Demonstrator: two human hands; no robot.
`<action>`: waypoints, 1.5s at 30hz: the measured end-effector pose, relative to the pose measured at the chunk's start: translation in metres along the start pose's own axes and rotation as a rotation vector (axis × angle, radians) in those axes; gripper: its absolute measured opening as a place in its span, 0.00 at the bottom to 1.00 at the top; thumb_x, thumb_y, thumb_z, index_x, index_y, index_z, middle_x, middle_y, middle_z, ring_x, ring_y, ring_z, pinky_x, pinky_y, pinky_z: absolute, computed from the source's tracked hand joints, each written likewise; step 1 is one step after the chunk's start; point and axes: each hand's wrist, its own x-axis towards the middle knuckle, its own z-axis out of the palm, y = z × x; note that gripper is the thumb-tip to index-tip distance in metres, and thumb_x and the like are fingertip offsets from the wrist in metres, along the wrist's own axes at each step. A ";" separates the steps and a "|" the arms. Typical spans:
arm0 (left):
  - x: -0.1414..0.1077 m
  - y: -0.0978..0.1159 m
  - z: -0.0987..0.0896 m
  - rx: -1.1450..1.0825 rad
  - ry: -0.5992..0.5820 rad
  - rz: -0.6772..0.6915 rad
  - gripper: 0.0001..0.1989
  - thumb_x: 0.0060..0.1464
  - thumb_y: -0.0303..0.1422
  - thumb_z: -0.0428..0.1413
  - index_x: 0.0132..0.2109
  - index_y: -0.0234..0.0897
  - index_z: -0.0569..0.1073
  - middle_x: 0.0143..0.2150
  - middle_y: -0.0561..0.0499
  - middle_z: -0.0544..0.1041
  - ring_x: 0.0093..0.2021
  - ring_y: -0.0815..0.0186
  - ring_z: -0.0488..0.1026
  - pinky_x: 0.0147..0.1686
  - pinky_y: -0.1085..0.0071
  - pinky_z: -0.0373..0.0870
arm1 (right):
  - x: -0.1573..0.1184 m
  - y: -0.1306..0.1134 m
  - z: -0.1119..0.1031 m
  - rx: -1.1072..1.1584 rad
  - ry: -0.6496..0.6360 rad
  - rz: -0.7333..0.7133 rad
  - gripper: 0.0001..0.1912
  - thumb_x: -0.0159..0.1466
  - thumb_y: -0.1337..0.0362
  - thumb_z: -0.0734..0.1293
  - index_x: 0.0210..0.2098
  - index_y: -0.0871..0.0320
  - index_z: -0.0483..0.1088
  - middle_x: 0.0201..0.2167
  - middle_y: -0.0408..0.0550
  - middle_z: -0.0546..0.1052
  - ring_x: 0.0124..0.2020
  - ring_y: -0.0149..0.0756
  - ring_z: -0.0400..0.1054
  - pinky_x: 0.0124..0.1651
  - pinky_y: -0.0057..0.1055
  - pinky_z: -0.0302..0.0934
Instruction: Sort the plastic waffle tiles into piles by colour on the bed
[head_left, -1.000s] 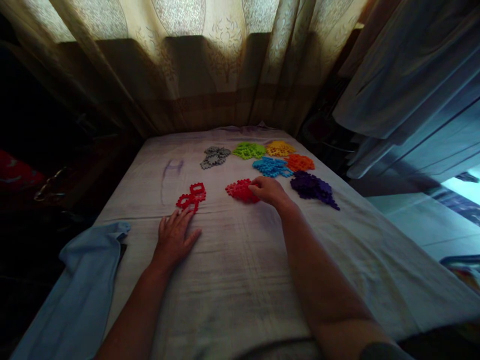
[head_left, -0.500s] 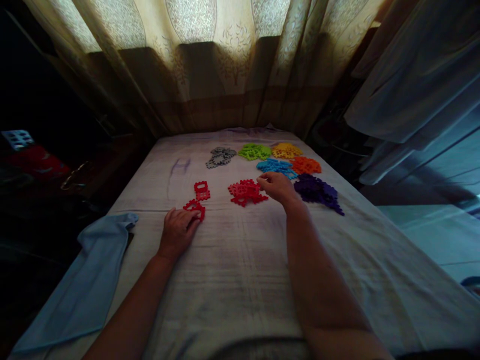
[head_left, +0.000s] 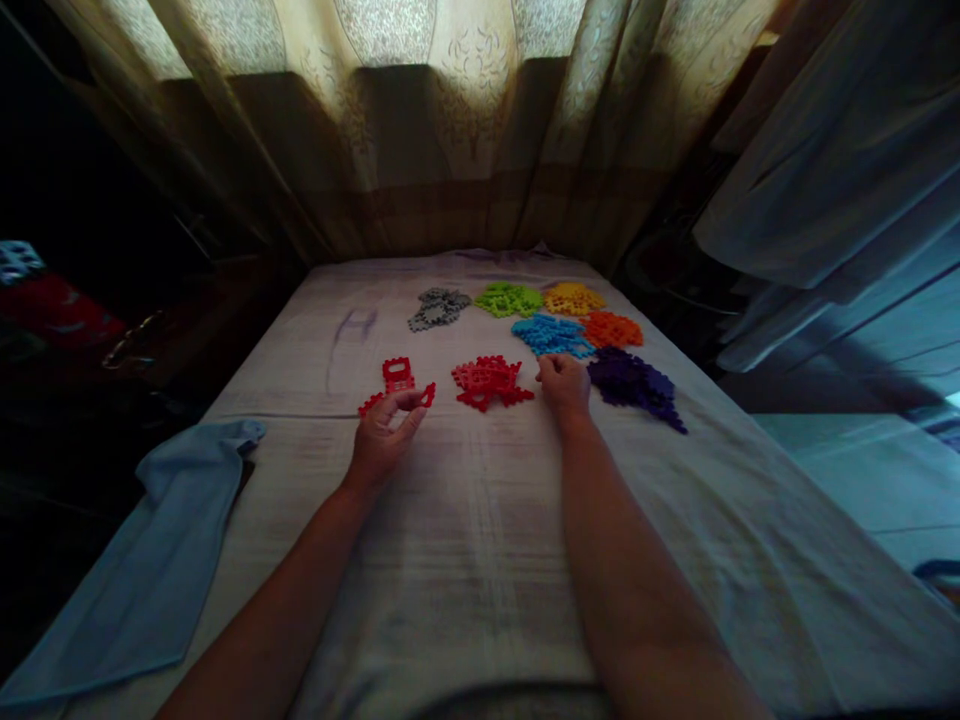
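My left hand point(head_left: 388, 432) is closed, pinching a small red interlocking plastic piece point(head_left: 428, 395) between thumb and fingers. Just behind it on the sheet lie joined red pieces point(head_left: 397, 372), partly covered by that hand. Between my hands sits a pile of red toothed pieces point(head_left: 491, 382). My right hand point(head_left: 566, 382) is closed with its fingertips together, right of the red pile and in front of the blue pile point(head_left: 553, 335). Whether anything is between those fingers is hidden. The purple pile point(head_left: 634, 383) lies just right of this hand.
Farther back are grey point(head_left: 438, 308), green point(head_left: 510, 299), yellow point(head_left: 573, 297) and orange point(head_left: 613, 329) piles. A light blue cloth point(head_left: 165, 540) hangs over the left edge of the sheet-covered surface point(head_left: 480, 560). Curtains point(head_left: 472, 150) hang behind, with clothes point(head_left: 817, 170) at right.
My left hand has moved right and slightly away, lifting a red piece. My right hand has shifted slightly right and nearer, apart from the red pile. The view has tilted a little.
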 end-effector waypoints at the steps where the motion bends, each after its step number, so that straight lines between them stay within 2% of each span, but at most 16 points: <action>1: 0.004 0.001 0.006 0.031 -0.024 0.040 0.16 0.55 0.43 0.56 0.45 0.38 0.77 0.42 0.48 0.81 0.43 0.62 0.77 0.49 0.61 0.72 | 0.000 0.002 0.002 0.002 0.011 0.000 0.16 0.62 0.60 0.60 0.36 0.61 0.78 0.26 0.50 0.80 0.33 0.38 0.73 0.38 0.29 0.62; 5: 0.026 0.009 0.032 0.151 -0.101 0.165 0.12 0.56 0.36 0.57 0.45 0.38 0.77 0.40 0.48 0.81 0.42 0.62 0.77 0.49 0.61 0.72 | -0.001 0.004 0.009 -0.025 0.014 -0.008 0.17 0.63 0.59 0.60 0.38 0.60 0.77 0.28 0.50 0.80 0.33 0.39 0.73 0.40 0.30 0.62; 8: 0.041 0.015 0.049 0.202 -0.138 0.215 0.11 0.56 0.33 0.56 0.46 0.38 0.76 0.43 0.48 0.81 0.45 0.61 0.77 0.51 0.60 0.71 | -0.002 0.004 0.010 -0.053 0.010 -0.013 0.16 0.64 0.59 0.59 0.39 0.58 0.77 0.29 0.49 0.81 0.35 0.39 0.73 0.41 0.30 0.62; 11: 0.046 0.014 0.052 0.226 -0.162 0.222 0.12 0.56 0.33 0.56 0.47 0.38 0.76 0.47 0.46 0.80 0.48 0.59 0.76 0.54 0.59 0.70 | -0.003 0.004 0.010 -0.078 0.008 -0.021 0.17 0.64 0.58 0.59 0.40 0.58 0.77 0.31 0.49 0.81 0.35 0.39 0.74 0.41 0.30 0.62; 14: 0.040 0.000 0.033 0.303 -0.163 0.181 0.14 0.57 0.36 0.55 0.48 0.38 0.75 0.48 0.46 0.80 0.49 0.58 0.75 0.54 0.59 0.69 | -0.004 0.004 0.011 -0.118 0.002 -0.032 0.17 0.65 0.58 0.59 0.40 0.57 0.78 0.32 0.50 0.81 0.36 0.39 0.73 0.40 0.30 0.62; 18: 0.020 -0.028 -0.013 0.477 -0.120 0.179 0.18 0.56 0.41 0.54 0.52 0.42 0.74 0.55 0.46 0.77 0.56 0.55 0.71 0.59 0.56 0.64 | -0.003 0.003 0.012 -0.158 -0.006 -0.034 0.17 0.65 0.57 0.59 0.41 0.55 0.78 0.31 0.49 0.81 0.35 0.39 0.73 0.39 0.30 0.61; 21: 0.005 -0.046 -0.038 0.620 -0.038 0.076 0.25 0.53 0.47 0.55 0.55 0.40 0.71 0.59 0.42 0.73 0.59 0.51 0.69 0.60 0.53 0.62 | -0.003 0.001 0.012 -0.184 -0.027 -0.028 0.18 0.65 0.58 0.58 0.42 0.56 0.78 0.31 0.49 0.81 0.36 0.40 0.73 0.39 0.30 0.61; 25: -0.003 -0.054 -0.045 0.718 -0.057 -0.046 0.29 0.53 0.50 0.54 0.57 0.37 0.70 0.56 0.39 0.75 0.56 0.48 0.70 0.58 0.51 0.63 | -0.004 -0.001 0.010 -0.210 -0.035 -0.032 0.18 0.66 0.58 0.58 0.42 0.57 0.77 0.32 0.50 0.81 0.37 0.40 0.73 0.39 0.30 0.60; 33: -0.002 -0.046 -0.043 0.678 -0.021 -0.002 0.25 0.54 0.48 0.54 0.54 0.39 0.72 0.50 0.43 0.79 0.49 0.51 0.74 0.54 0.55 0.66 | -0.003 0.002 0.012 -0.222 -0.015 -0.044 0.17 0.65 0.58 0.59 0.42 0.56 0.78 0.32 0.49 0.81 0.36 0.40 0.73 0.39 0.30 0.60; 36: -0.002 -0.037 -0.033 0.601 -0.031 0.044 0.26 0.55 0.48 0.54 0.56 0.39 0.71 0.50 0.44 0.78 0.49 0.53 0.74 0.53 0.56 0.67 | -0.002 0.003 0.013 -0.214 -0.013 -0.054 0.17 0.65 0.58 0.59 0.41 0.55 0.78 0.31 0.49 0.81 0.35 0.40 0.73 0.38 0.30 0.60; 41: 0.011 -0.017 0.008 0.501 -0.140 0.212 0.24 0.55 0.46 0.57 0.56 0.39 0.71 0.54 0.43 0.77 0.55 0.53 0.73 0.59 0.55 0.64 | -0.002 0.002 0.013 -0.217 -0.019 -0.046 0.16 0.66 0.59 0.59 0.41 0.56 0.78 0.33 0.50 0.81 0.37 0.40 0.73 0.39 0.30 0.60; 45: 0.027 -0.011 0.033 0.449 -0.157 0.262 0.27 0.56 0.46 0.56 0.58 0.36 0.68 0.58 0.40 0.74 0.59 0.53 0.70 0.60 0.55 0.62 | -0.001 0.003 0.013 -0.199 -0.024 -0.039 0.17 0.66 0.58 0.59 0.42 0.55 0.77 0.32 0.48 0.81 0.36 0.39 0.73 0.39 0.30 0.60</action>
